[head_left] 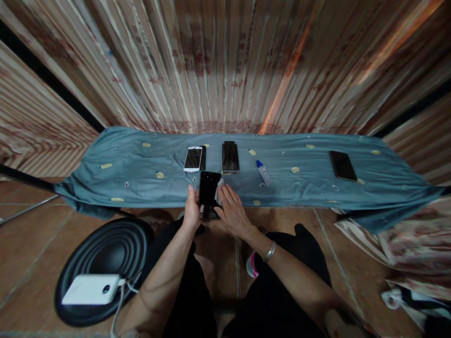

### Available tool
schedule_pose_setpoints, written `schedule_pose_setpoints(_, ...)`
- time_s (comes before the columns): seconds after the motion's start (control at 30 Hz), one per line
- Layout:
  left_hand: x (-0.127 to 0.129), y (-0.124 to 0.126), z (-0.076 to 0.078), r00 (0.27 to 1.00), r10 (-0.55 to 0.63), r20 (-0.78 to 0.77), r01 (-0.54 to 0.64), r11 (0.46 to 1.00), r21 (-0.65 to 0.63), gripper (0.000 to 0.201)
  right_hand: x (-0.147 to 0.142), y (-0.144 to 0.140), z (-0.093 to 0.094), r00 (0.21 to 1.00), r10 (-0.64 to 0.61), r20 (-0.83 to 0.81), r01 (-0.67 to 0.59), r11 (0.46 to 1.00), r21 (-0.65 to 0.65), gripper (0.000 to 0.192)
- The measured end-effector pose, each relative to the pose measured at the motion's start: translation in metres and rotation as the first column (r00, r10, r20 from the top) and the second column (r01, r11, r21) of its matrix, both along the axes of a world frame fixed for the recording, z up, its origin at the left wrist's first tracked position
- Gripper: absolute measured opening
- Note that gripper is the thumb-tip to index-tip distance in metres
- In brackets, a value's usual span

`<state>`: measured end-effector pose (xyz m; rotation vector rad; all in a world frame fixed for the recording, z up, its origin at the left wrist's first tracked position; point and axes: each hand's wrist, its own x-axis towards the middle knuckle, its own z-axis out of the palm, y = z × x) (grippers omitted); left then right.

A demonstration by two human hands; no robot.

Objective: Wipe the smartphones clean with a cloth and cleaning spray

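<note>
My left hand [192, 208] grips a black smartphone [208, 188] by its left side, near the front edge of the cloth. White specks or droplets dot the top of its dark screen. My right hand [233, 210] presses a small pale grey cloth [219, 191] against the phone's right side, with the fingers laid over it. Just beyond the phone, a white smartphone [193, 158] overlaps a darker one. Another dark phone [230, 157] lies a little to the right. Past my right hand is a clear bottle with a blue cap [264, 172], lying on its side.
A blue-green patterned cloth [141, 183] covers the narrow table. A black tablet or phone [343, 165] lies at its right. Striped curtains [218, 65] hang behind. On the floor at left, a white power bank [91, 289] with cables sits on a round black stool [105, 244].
</note>
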<state>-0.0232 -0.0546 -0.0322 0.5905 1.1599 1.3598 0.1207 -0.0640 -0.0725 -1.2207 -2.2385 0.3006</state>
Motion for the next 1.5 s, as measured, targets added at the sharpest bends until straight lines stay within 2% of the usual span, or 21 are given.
schedule_pose_setpoints(0.4,-0.015,0.016,0.017,0.971,0.173,0.167,-0.157,0.982,-0.104,0.064,-0.004,-0.033,0.006,0.994,0.110,0.029,-0.110,0.994,0.013,0.064)
schedule_pose_setpoints(0.7,-0.023,0.016,0.006,0.959,0.232,0.161,-0.221,0.972,-0.083,0.059,-0.017,-0.034,0.011,0.983,0.170,0.074,-0.173,0.985,0.028,0.067)
schedule_pose_setpoints(0.87,-0.018,0.013,0.013,0.950,0.213,0.228,-0.193,0.975,-0.107,0.058,-0.027,-0.038,0.014,0.973,0.225,0.056,-0.229,0.971,0.066,0.068)
schedule_pose_setpoints(1.07,-0.009,0.009,0.026,0.899,0.226,0.375,-0.189,0.973,-0.134,0.063,-0.028,-0.038,0.014,0.961,0.276,0.027,-0.278,0.954,0.111,0.064)
schedule_pose_setpoints(1.23,-0.005,0.005,0.025,0.895,0.207,0.394,-0.166,0.977,-0.138,0.067,-0.027,-0.041,0.016,0.950,0.308,0.050,-0.312,0.940,0.138,0.063)
schedule_pose_setpoints(1.5,-0.008,-0.006,0.024,0.888,0.202,0.414,-0.121,0.969,-0.213,0.071,-0.031,-0.041,0.016,0.937,0.347,0.043,-0.350,0.929,0.125,0.060)
